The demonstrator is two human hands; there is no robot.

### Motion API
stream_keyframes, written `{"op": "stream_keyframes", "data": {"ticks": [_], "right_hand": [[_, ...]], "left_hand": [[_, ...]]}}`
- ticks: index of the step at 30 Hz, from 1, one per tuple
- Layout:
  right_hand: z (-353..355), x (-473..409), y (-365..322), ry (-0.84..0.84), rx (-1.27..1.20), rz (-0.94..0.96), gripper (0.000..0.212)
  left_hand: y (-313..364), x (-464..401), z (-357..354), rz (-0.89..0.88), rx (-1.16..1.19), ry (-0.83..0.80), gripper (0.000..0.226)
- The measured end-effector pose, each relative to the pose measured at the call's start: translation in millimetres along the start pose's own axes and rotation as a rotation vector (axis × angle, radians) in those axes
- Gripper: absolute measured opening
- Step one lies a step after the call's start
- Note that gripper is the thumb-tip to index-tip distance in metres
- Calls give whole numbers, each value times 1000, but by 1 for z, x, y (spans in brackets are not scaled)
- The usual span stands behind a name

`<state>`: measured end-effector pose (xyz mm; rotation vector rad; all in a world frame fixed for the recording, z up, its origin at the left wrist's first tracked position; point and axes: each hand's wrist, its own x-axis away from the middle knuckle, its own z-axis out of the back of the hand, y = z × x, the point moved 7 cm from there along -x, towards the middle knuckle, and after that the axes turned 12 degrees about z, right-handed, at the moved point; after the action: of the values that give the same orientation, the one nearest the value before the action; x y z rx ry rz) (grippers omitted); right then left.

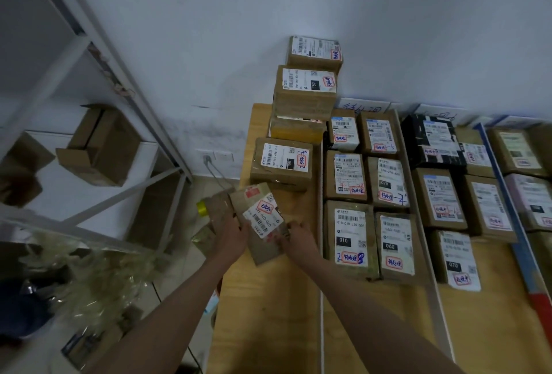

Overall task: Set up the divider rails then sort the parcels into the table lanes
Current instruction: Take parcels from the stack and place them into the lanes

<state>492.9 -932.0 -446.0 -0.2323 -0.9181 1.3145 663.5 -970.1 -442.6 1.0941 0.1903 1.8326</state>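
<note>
While both hands are closing on the small brown cardboard parcel with a white shipping label and a red-bordered handwritten sticker (260, 218), the person is holding it tilted just over the left edge of the pale wooden worktop (277, 314), at the near end of the leftmost lane. The left hand (234, 235) is gripping the parcel's left side with curled fingers, and the right hand (297, 238) is pinching its lower right corner; how far the fingers wrap underneath is hidden. Just beyond the hands, a brown cardboard box marked 150 (282, 163) is lying flat, and farther out a stack of brown labelled boxes (307, 87) is rising against the white wall. Immediately to the right of the right hand, a thin white divider rail (322, 299) is running along the worktop, with rows of labelled cardboard parcels (370, 194) lying flat in the lanes past it. The step appears to be placing this parcel in its lane, with the rails already laid. To do it well, the person should be levelling the parcel first, keeping the label face up and readable, then lowering it flat just short of the box marked 150, squared to the rail and not overhanging the worktop's left edge. Since the label seems to read 070, checking it against the lane before letting go would be wise; a lane farther right may suit it better.
</note>
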Motion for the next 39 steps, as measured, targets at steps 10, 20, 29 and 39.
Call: {"op": "stream_keyframes", "data": {"ticks": [10,20,29,39], "right_hand": [[23,27,-22,31,-245,4,36],[110,77,-33,193,-367,-9,44],[201,155,30,500,-358,-151,50],[236,277,143,681,-273,-348,42]], "left_hand": [[27,17,16,-92,35,5,35],[112,59,47,-396,-196,65,43],[205,128,2,-733,-686,248,51],[228,219,-108,-924,-883,167,59]]}}
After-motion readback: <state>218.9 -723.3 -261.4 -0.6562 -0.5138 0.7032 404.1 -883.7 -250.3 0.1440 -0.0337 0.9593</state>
